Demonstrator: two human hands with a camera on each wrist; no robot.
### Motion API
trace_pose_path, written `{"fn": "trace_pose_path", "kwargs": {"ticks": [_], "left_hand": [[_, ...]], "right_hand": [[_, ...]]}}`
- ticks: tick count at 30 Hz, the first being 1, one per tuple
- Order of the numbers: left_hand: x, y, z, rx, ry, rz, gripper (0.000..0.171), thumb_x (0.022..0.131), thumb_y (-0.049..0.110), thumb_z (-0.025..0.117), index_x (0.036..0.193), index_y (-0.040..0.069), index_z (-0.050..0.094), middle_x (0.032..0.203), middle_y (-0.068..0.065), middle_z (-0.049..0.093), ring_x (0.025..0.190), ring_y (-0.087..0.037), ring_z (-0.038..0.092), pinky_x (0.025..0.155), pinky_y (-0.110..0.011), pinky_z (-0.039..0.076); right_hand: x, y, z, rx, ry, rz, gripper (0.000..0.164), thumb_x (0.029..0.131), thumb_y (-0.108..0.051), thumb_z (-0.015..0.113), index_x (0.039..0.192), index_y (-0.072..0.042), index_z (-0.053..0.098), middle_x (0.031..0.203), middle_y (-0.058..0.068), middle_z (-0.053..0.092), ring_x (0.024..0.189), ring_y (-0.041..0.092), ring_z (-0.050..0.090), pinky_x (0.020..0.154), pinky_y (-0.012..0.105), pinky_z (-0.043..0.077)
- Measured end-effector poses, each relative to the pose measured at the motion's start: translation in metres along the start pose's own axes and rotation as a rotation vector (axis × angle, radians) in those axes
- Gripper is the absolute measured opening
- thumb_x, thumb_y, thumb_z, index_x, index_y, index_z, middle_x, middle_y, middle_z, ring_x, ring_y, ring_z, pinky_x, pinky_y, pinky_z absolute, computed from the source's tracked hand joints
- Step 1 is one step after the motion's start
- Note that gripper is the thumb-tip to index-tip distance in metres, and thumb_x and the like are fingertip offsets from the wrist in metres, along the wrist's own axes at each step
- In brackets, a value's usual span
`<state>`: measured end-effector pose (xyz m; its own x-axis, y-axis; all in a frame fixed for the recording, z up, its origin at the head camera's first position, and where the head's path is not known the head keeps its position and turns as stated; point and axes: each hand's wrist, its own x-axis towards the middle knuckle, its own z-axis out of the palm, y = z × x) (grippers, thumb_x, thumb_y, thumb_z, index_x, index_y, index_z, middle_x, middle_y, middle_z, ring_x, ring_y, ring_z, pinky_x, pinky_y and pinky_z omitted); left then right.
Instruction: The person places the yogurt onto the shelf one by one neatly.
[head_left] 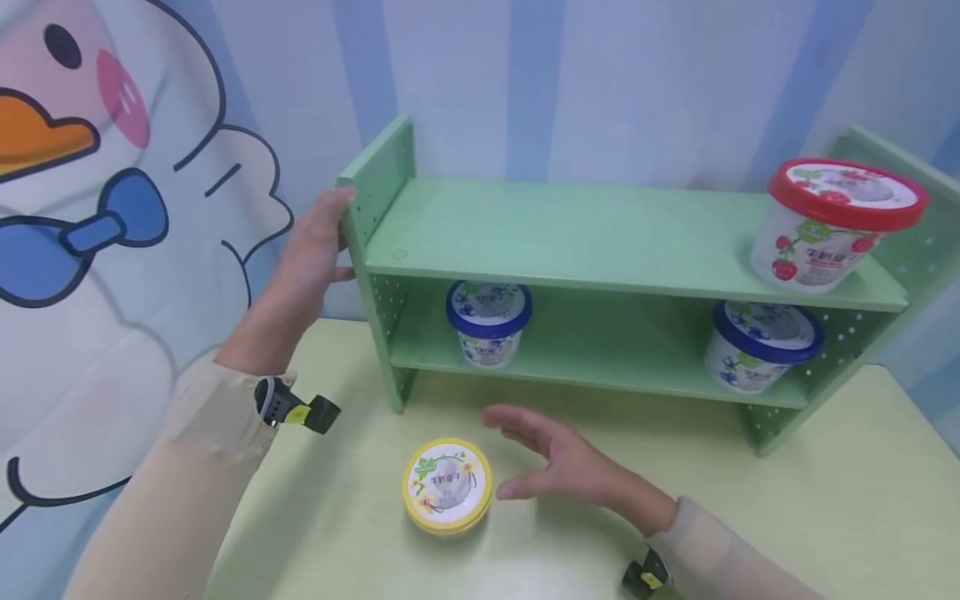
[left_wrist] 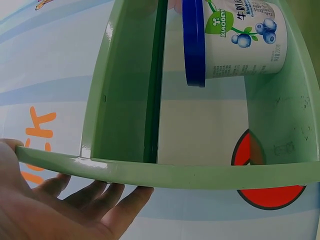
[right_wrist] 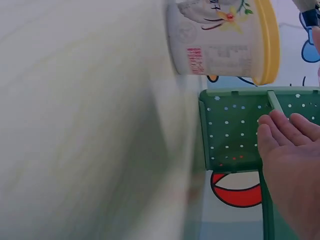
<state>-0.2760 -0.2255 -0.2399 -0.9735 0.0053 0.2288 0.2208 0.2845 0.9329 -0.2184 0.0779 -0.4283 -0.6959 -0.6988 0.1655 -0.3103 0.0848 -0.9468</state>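
My left hand point(head_left: 311, 242) holds the front upper edge of the left side panel of a green shelf point(head_left: 525, 233); in the left wrist view its fingertips point(left_wrist: 142, 192) rest against the panel's outer face. On the table lies a tub with a yellow lid point(head_left: 447, 486), standing upright in front of the shelf. Just right of that tub is my right hand point(head_left: 570, 462), fingers bent loosely and thumb spread apart, holding nothing. The right wrist view shows the vanilla-flower print on the yellow-lidded tub point(right_wrist: 225, 40) and the right hand's relaxed fingers point(right_wrist: 285, 130).
A red-lidded strawberry tub point(head_left: 836, 225) stands at the right end of the upper board. On the lower board are two blue-lidded blueberry tubs, one at the left point(head_left: 489, 325) and one at the right point(head_left: 761, 346). Behind is a striped wall point(head_left: 465, 83) with a cartoon duck point(head_left: 97, 275).
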Motion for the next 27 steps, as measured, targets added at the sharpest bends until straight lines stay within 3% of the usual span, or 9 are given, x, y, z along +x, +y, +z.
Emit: {"fn": "trace_pose_path", "kwargs": {"ticks": [8,17,27], "left_hand": [[0.000,0.000,0.001,-0.005,-0.008,0.011,0.068,0.096,0.066,0.035,0.141,0.017,0.047,0.136,-0.007,0.049,0.134,-0.026,0.041,0.098,-0.063,0.038],[0.000,-0.001,0.000,-0.006,0.002,0.008,0.067,0.095,0.066,0.035,0.141,0.017,0.047,0.136,-0.006,0.049,0.134,-0.026,0.041,0.098,-0.063,0.038],[-0.001,-0.001,0.001,0.002,0.006,-0.001,0.068,0.095,0.067,0.035,0.143,0.020,0.045,0.138,-0.005,0.048,0.135,-0.026,0.040,0.098,-0.063,0.038]], "right_hand": [[-0.001,0.006,0.008,-0.040,-0.070,0.017,0.099,0.070,-0.016,0.090,0.151,-0.010,0.035,0.151,0.005,0.039,0.139,0.018,0.034,0.114,0.036,0.024],[-0.001,0.010,0.016,-0.040,-0.141,0.020,0.104,0.070,-0.016,0.090,0.153,-0.004,0.028,0.156,0.007,0.032,0.142,0.019,0.028,0.115,0.036,0.022],[0.002,0.013,0.025,-0.095,-0.155,0.113,0.107,0.069,-0.027,0.091,0.155,-0.016,0.028,0.158,0.002,0.027,0.142,0.018,0.027,0.115,0.041,0.021]]}}
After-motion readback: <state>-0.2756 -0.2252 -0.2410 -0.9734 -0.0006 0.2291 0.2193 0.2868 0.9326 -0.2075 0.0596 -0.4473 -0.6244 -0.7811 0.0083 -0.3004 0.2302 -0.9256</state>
